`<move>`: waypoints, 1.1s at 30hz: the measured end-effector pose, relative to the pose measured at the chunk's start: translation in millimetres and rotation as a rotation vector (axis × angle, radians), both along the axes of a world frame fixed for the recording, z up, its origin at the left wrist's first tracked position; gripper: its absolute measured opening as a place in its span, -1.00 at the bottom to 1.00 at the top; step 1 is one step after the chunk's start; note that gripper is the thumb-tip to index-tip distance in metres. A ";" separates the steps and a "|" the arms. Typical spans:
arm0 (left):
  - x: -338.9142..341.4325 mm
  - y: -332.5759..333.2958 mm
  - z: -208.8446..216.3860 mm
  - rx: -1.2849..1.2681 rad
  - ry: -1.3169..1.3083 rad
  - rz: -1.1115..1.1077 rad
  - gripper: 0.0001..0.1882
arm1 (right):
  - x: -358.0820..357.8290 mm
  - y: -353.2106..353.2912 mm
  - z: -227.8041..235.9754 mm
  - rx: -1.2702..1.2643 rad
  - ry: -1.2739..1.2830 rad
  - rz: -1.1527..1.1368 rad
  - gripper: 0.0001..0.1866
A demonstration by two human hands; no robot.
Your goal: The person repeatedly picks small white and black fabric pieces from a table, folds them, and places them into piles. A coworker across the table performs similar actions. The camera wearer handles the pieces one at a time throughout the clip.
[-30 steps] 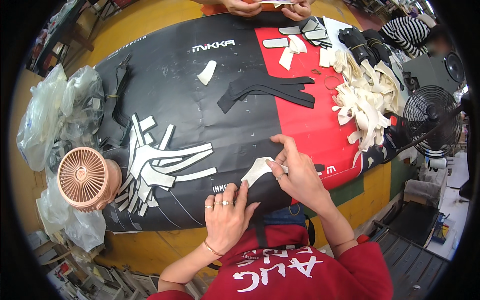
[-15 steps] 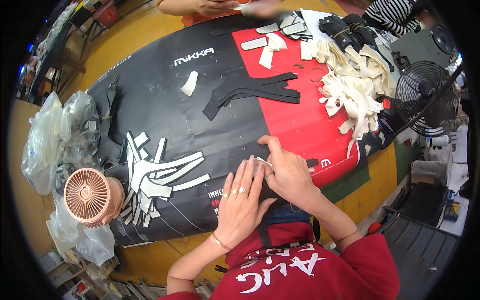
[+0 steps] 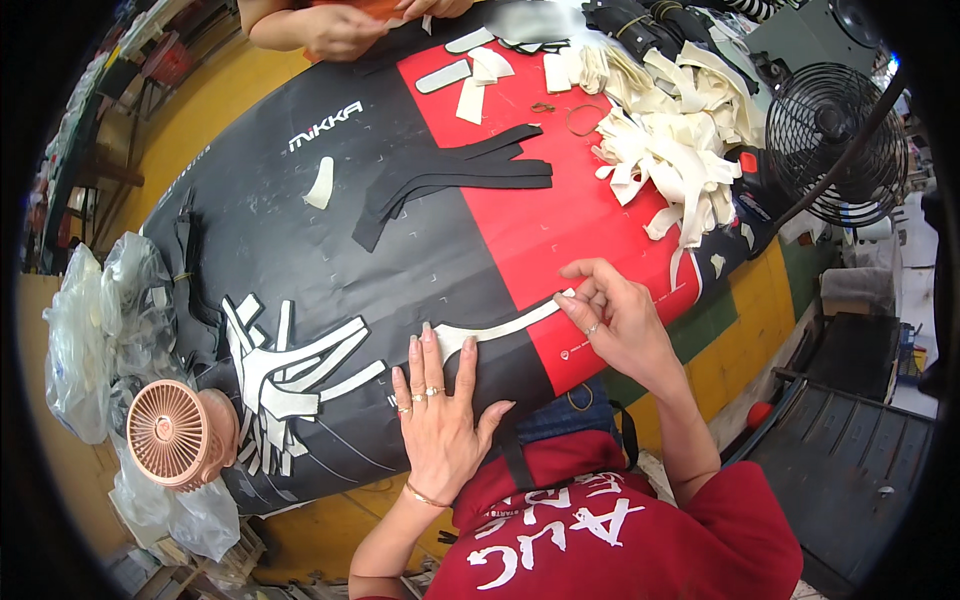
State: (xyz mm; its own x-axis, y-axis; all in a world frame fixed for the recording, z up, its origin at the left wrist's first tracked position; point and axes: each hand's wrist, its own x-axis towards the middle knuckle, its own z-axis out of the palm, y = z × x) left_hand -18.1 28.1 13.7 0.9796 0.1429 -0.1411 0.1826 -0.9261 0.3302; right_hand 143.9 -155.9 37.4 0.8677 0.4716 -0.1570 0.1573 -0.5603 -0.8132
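A curved white fabric strip (image 3: 512,325) lies across the black and red mat (image 3: 270,240), broad at its left end and narrow toward the right. My left hand (image 3: 440,425) rests palm down with fingers spread, its fingertips on the strip's broad end. The narrow end is pinched between the thumb and fingers of my right hand (image 3: 622,318), over the red part. To the left of my left hand is a heap of white strips with dark edging (image 3: 290,385). Beyond my hands lie several black fabric strips (image 3: 460,172) and one small white piece (image 3: 320,183).
A pink fan (image 3: 175,435) and clear plastic bags (image 3: 75,345) stand at the left edge. Cream fabric scraps (image 3: 680,165) pile up at the far right beside a black fan (image 3: 835,145). Across the table, another person's hands (image 3: 340,32) hold a small light piece.
My right hand has moved right and now pinches the strip's narrow end. My hands have parted, exposing the strip between them. The left hand's fingers have spread, and the whole view has shifted.
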 end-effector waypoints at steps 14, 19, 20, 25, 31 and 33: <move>7.6 -13.8 1.4 0.024 -0.027 0.077 -0.15 | -11.2 8.4 -7.2 0.136 -0.228 -0.112 -0.62; 9.9 -17.6 0.6 0.047 -0.023 0.092 -0.14 | -13.7 8.5 -26.5 0.108 -0.308 -0.175 -0.59; 10.3 -17.5 0.8 0.049 -0.022 0.090 -0.15 | -14.1 8.6 -30.6 0.107 -0.334 -0.177 -0.59; 12.1 -17.8 3.7 0.089 -0.016 0.070 -0.18 | -17.9 7.9 -42.8 0.122 -0.392 -0.212 -0.54; 13.9 -18.5 6.2 0.094 0.002 0.069 -0.21 | -21.0 9.1 -48.6 0.139 -0.442 -0.226 -0.53; 14.0 -18.9 6.1 0.091 0.001 0.070 -0.21 | -21.6 9.4 -50.1 0.130 -0.482 -0.225 -0.53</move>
State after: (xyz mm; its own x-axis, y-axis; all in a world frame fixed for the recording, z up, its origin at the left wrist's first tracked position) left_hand -4.2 9.3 19.8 0.9667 0.2231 -0.1255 0.2481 -0.9371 0.2455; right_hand 122.2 -146.4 -12.7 0.9087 0.2554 0.3303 0.4172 -0.5225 -0.7436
